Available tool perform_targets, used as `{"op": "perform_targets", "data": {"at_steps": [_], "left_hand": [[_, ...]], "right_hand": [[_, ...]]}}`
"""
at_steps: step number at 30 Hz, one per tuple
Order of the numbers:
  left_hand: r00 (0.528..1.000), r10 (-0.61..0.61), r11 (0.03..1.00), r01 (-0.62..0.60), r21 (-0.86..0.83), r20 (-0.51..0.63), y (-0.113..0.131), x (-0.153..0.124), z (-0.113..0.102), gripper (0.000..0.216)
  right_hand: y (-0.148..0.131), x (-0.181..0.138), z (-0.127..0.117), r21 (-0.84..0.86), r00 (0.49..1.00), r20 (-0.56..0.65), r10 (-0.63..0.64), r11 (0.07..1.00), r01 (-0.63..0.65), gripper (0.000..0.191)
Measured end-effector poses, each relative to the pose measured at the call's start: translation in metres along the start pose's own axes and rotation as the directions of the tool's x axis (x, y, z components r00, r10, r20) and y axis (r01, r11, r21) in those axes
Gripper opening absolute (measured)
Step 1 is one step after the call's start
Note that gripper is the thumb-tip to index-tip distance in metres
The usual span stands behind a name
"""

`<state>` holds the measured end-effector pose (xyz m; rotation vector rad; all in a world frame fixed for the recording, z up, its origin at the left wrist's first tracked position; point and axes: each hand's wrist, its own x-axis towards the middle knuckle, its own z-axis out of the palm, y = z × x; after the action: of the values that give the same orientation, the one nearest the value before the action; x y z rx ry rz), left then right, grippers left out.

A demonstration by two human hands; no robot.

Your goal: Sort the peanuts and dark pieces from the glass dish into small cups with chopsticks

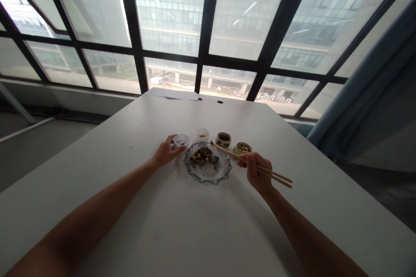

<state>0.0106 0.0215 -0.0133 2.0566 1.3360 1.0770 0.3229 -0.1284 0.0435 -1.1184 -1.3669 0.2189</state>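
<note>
My left hand (pixel 167 152) grasps a cup (pixel 179 139); my right hand (pixel 259 172) grips chopsticks (pixel 231 152), best pinched gently above the glass bowl (pixel 224 173).

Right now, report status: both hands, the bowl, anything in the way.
Left hand gripping left cup; right hand holding chopsticks, tips by far rim of bowl. Bowl holding mixed pieces. Second cup, two pots close by; nothing visibly blocking.

Dark characters are borne by one small jar (pixel 222 140); no word can be read with certainty.
Two bold marks, in the manner of Chinese characters, are set side by side on the jar's pale outer wall, below the rim, and are turned toward the camera; their strokes are left too small and blurred to be made out.
</note>
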Motion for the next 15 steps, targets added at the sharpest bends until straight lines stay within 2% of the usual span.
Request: {"op": "perform_targets", "data": {"at_steps": [2,4,6,8,11,13,15], "left_hand": [[1.0,-0.02,1.0,0.02,-0.009,0.015,-0.002,0.001,-0.001,0.08],[0.999,-0.037,0.999,0.038,-0.034,0.031,-0.004,0.003,-0.004,0.087],[0.999,-0.025,0.998,0.026,-0.062,0.032,-0.004,0.007,-0.009,0.094],[1.0,0.011,0.999,-0.011,-0.043,0.007,0.001,0.013,-0.013,0.095],[0.995,0.1,0.989,-0.099,0.114,-0.003,0.021,0.028,-0.015,0.086],[0.984,0.173,0.957,-0.179,0.227,0.043,0.04,0.041,-0.011,0.08],[0.972,0.209,0.928,-0.232,0.291,0.11,0.06,0.056,-0.001,0.075]], "right_hand": [[0.001,-0.002,0.001,-0.015,1.0,0.006,-0.016,1.0,0.016,0.045],[0.003,0.001,0.004,0.044,0.999,-0.023,0.034,0.998,-0.033,0.046],[0.009,0.007,0.006,0.163,0.986,-0.08,0.148,0.978,-0.134,0.049],[0.017,0.014,0.007,0.304,0.943,-0.133,0.304,0.918,-0.253,0.052],[0.03,0.023,0.004,0.431,0.866,-0.172,0.47,0.826,-0.362,0.056],[0.036,0.025,0.001,0.436,0.852,-0.201,0.484,0.823,-0.364,0.056],[0.038,0.026,-0.003,0.397,0.864,-0.24,0.443,0.857,-0.329,0.056]]}}
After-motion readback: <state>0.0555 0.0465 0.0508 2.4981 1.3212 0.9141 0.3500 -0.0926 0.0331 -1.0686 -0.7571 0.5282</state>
